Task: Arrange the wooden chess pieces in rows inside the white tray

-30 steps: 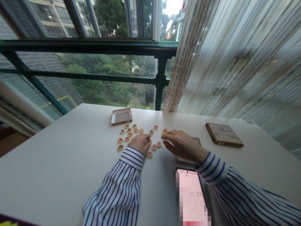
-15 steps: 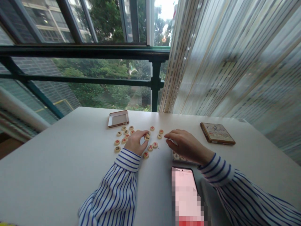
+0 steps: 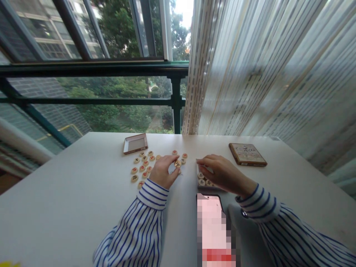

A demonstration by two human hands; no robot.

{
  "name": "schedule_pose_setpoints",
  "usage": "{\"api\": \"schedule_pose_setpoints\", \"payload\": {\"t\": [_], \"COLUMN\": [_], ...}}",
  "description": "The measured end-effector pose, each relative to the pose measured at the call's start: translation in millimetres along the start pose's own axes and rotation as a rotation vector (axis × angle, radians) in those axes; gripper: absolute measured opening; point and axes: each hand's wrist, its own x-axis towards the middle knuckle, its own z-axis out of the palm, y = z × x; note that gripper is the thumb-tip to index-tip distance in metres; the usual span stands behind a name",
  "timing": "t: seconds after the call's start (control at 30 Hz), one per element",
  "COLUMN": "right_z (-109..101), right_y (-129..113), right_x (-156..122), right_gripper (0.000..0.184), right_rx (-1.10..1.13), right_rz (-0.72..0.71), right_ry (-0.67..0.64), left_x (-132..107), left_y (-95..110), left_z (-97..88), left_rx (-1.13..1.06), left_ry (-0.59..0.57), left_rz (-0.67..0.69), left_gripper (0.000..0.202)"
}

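Note:
My left hand (image 3: pixel 163 173) pinches a round wooden xiangqi piece (image 3: pixel 177 164) with a dark character between thumb and fingertips, raised over the table. Around and beneath it lie several xiangqi pieces (image 3: pixel 134 170) with red or black characters; some are hidden by the hand. My right hand (image 3: pixel 222 172) hovers over a shallow box (image 3: pixel 207 188) holding several pieces (image 3: pixel 201 182). Its fingers stretch left over the box's left rim, thumb and forefinger apart, and no piece shows between them. Part of the box is covered by this hand.
An open box lid (image 3: pixel 136 144) lies at the back left of the white table (image 3: pixel 69 193). A flat brown box (image 3: pixel 247 154) with a printed top is at the right. In front of the pieces' box is a phone (image 3: pixel 213 222), beside a grey object (image 3: pixel 241 226). A curtain and window stand behind.
My left hand has carried the piece slightly right. My right hand still hovers over the box, more of whose pieces now show. The whole view has shifted a little to the right.

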Motion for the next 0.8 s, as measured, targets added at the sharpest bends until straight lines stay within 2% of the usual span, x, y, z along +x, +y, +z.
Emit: {"api": "schedule_pose_setpoints", "payload": {"t": [0.27, 0.8], "right_z": [-5, 1], "right_y": [5, 29], "right_x": [-16, -41], "right_gripper": [0.023, 0.019], "right_rx": [0.041, 0.186], "right_rz": [0.039, 0.136], "right_ry": [0.039, 0.135], "left_x": [3, 10], "left_y": [20, 37], "left_z": [14.0, 40.4], "left_rx": [-0.036, -0.018], "left_ry": [-0.024, -0.047], "left_rz": [0.029, 0.130], "left_gripper": [0.032, 0.032]}}
